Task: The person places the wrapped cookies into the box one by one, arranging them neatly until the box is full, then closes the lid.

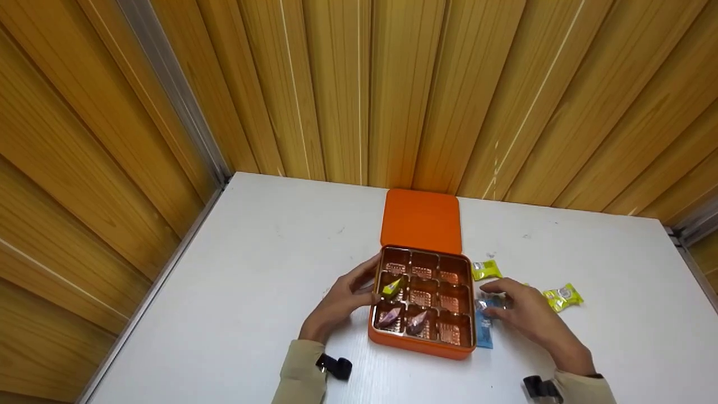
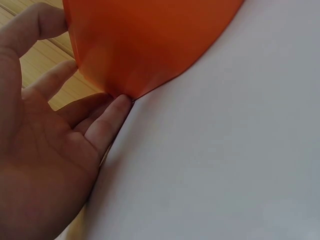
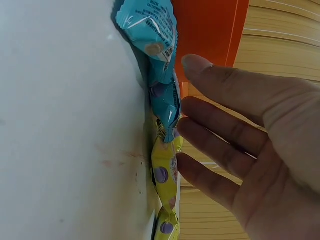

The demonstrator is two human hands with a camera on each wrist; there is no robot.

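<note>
L hand (image 1: 335,306), btwn 6 & 7 o'clock in head view: thumb (image 1: 363,299) & fingers (image 2: 106,125) spread, thumb twd 3. R hand (image 1: 528,312), approx. 4: thumb & index (image 1: 500,285) apart, tips twd 9–10. Beige L sleeve (image 1: 300,365) angles to 1, R sleeve (image 1: 586,388) to 11.

White tabletop (image 1: 252,269), small faint smudges (image 1: 491,255) toward its far edge. Behind tabletop: yellow-brown wood-grain wall (image 1: 336,101), upright grooves, glossy in places. Left of tabletop: second wood-grain wall (image 1: 84,168), matching yellow-brown boards. Grey metal post (image 1: 174,84) rising from tabletop's far left corner; grey rail (image 1: 175,259) along tabletop's left edge. More grey metal (image 1: 698,229) just beyond tabletop's far right corner.
</note>
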